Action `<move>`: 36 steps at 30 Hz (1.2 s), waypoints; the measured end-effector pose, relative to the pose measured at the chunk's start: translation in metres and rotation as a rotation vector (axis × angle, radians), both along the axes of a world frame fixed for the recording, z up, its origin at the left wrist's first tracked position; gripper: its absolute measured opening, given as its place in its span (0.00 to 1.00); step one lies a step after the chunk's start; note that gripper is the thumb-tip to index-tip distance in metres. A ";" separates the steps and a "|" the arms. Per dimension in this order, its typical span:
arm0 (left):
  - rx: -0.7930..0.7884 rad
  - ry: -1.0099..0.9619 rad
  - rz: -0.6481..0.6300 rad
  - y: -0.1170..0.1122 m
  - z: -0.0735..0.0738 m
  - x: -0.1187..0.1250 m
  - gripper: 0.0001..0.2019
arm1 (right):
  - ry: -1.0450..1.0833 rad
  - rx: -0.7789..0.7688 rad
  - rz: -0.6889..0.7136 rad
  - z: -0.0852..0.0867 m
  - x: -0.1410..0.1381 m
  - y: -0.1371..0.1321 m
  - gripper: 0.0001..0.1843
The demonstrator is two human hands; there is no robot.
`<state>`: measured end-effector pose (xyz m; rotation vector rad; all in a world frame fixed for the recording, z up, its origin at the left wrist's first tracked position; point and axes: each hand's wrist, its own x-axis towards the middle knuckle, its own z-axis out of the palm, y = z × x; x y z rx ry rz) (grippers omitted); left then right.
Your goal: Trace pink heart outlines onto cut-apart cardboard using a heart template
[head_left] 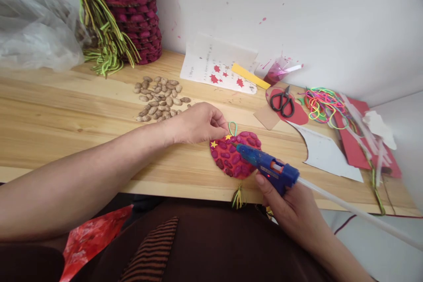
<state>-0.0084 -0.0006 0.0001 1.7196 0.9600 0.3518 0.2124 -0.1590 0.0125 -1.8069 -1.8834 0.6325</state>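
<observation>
A round red ornament point(235, 158) covered with pink-painted shells lies near the table's front edge, with a green loop on top and a yellow-green tassel point(238, 197) hanging below. My left hand point(198, 122) pinches a small yellow star at the ornament's upper left rim. My right hand point(291, 207) grips a blue hot glue gun point(267, 168), its nozzle touching the ornament's top. A white glue stick juts from the gun's back toward the right.
A pile of pale nut shells point(158, 99) lies behind my left hand. Black scissors point(283, 102), neon cords point(319, 105), red and white paper scraps and a star-cut sheet point(218, 68) lie at the right and back. A stacked magenta lantern point(128, 9) and plastic bag point(36, 31) stand back left.
</observation>
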 end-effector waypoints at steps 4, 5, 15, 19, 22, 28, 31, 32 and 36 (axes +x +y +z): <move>0.016 0.022 0.006 0.000 0.000 -0.001 0.06 | -0.012 -0.031 0.012 -0.002 0.000 0.001 0.17; 0.022 0.028 0.006 0.000 0.001 -0.001 0.07 | -0.012 -0.034 0.013 -0.002 0.000 0.001 0.17; 0.040 0.048 0.001 -0.001 0.002 0.000 0.07 | -0.005 -0.029 0.023 -0.005 0.002 0.001 0.15; 0.043 0.042 0.000 -0.001 0.001 0.000 0.07 | -0.007 -0.024 0.034 -0.006 0.003 0.000 0.15; 0.037 0.036 -0.002 -0.001 0.001 0.000 0.07 | -0.005 -0.034 0.032 -0.007 0.003 0.000 0.16; 0.059 0.034 -0.001 -0.002 -0.001 0.000 0.07 | -0.010 -0.033 0.046 -0.009 0.003 0.000 0.16; 0.063 0.033 -0.001 -0.002 -0.001 0.000 0.07 | -0.004 -0.037 0.046 -0.010 0.003 -0.001 0.15; 0.064 0.035 -0.002 -0.002 -0.001 0.000 0.06 | -0.001 -0.037 0.046 -0.010 0.003 -0.001 0.15; 0.063 0.034 -0.003 -0.002 0.000 0.001 0.06 | 0.005 -0.032 0.050 -0.010 0.003 -0.001 0.15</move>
